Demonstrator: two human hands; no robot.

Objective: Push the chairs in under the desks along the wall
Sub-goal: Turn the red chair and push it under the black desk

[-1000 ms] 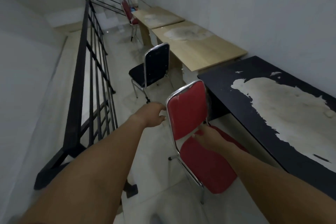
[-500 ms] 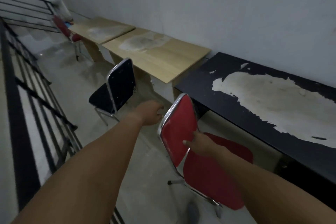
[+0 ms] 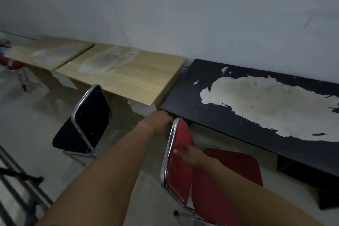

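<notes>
A red chair point(image 3: 225, 174) with a chrome frame stands in front of the black desk point(image 3: 229, 121), its seat pointing toward the desk's open underside. My left hand point(image 3: 158, 124) grips the top left edge of its backrest. My right hand point(image 3: 189, 156) holds the backrest from the seat side, thumb on the red pad. A black chair point(image 3: 86, 124) stands apart on the floor before the light wooden desk point(image 3: 128, 77). Farther left, another red chair point(image 3: 12, 64) sits at a second wooden desk point(image 3: 45, 51).
All the desks line the grey wall point(image 3: 165, 14). A black metal railing point(image 3: 16, 185) runs along the lower left, leaving a narrow strip of floor point(image 3: 36, 115) between it and the chairs.
My view has swung right toward the wall and desks. The red chair has turned with both hands on its backrest, so its seat now faces the black desk.
</notes>
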